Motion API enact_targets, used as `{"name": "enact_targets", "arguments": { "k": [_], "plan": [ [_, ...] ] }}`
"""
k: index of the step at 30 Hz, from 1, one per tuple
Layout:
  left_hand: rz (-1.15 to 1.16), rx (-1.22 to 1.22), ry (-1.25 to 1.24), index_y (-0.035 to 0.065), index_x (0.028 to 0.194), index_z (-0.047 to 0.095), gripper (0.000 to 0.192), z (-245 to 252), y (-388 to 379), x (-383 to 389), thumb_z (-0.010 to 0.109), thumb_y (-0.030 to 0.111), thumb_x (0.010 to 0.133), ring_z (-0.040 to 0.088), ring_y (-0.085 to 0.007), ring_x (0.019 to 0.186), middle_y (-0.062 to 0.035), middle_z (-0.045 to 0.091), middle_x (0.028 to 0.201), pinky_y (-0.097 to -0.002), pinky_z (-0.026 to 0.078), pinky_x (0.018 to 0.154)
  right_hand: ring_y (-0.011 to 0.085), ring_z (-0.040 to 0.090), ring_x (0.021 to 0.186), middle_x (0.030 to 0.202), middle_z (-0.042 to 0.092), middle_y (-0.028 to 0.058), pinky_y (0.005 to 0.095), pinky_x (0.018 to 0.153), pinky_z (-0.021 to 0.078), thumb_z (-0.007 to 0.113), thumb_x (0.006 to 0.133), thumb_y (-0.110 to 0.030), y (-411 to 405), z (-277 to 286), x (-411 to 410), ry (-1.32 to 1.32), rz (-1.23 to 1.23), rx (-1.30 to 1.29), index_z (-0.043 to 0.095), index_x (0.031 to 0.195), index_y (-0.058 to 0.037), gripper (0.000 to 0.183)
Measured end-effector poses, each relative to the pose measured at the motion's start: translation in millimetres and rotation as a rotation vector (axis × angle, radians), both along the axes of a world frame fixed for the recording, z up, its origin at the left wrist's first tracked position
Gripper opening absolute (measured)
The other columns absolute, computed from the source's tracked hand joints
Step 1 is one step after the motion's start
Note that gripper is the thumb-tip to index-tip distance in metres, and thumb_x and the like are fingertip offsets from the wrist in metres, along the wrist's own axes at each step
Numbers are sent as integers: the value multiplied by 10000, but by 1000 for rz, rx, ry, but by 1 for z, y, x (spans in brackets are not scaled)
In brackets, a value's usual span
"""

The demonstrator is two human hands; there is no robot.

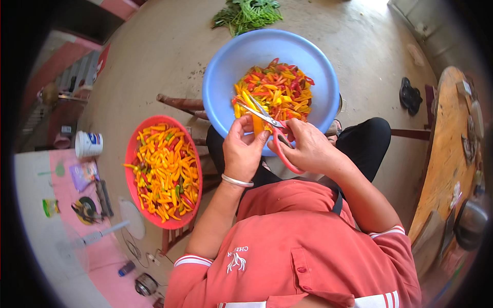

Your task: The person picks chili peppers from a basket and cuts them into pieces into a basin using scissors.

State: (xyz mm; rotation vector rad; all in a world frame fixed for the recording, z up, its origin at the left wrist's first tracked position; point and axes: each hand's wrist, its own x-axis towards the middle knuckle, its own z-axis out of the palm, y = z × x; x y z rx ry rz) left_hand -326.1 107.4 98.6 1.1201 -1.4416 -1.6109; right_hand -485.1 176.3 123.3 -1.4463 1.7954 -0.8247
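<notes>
With its fingertips, my left hand (243, 148) holds a yellow-orange chili pepper (258, 125) over the near part of a large blue plastic basin (219, 77). My right hand (310, 146) grips red-handled scissors (282, 148), whose blades are parted just above that pepper. Cut red, orange and yellow peppers (283, 90) lie heaped in the basin. To the left, an oval red plastic basin (131, 192) is filled with whole chili peppers (165, 165), mostly orange, some red or green. A silver bangle circles my left wrist.
Leafy greens (248, 17) lie on the floor beyond the blue basin. Wooden stool legs (181, 102) show between the basins. At right stands a wooden table (439, 161) with a metal pan (472, 225); a black slipper (411, 96) is nearby. A white bucket (89, 144) and a fan stand at left.
</notes>
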Motion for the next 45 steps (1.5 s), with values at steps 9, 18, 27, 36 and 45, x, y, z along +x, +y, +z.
{"name": "enact_targets", "arguments": {
  "k": [9,18,27,36,45],
  "plan": [
    [-56,-68,-201,-39,1157,479,359,-11,2,-20,627,-49,830,652,-160,866,-120,613,1010,-252,547,734,410,622,780,763,614,265,463,712,484,601,802,-444,-3,-12,-14,103,-23,100,546,858,58,508],
    [-151,-193,-420,-36,1150,491,354,-15,-8,-14,639,-33,828,646,-149,838,-110,621,981,-241,535,707,394,637,726,733,630,238,481,675,505,531,852,-408,-1,-15,-9,180,11,169,580,819,35,447],
    [-160,-10,-250,-42,1161,483,408,-23,-22,-4,688,22,815,640,-144,800,-104,608,990,-241,547,683,396,638,736,730,633,242,479,691,502,541,845,-403,-6,-16,-13,139,-36,244,602,756,29,445],
    [-114,-69,-164,-42,1116,519,378,-20,-19,-16,705,0,790,647,-145,850,-113,630,966,-246,526,719,400,635,855,857,631,283,447,794,486,486,853,-538,1,-5,-15,126,58,321,544,967,116,667],
    [-234,-106,-238,-76,1249,444,475,-20,-20,-10,652,-24,826,640,-169,866,-118,586,1044,-248,535,751,410,634,817,800,637,265,488,755,497,469,877,-447,-1,-12,-7,155,75,333,603,840,63,529]
  ]
}}
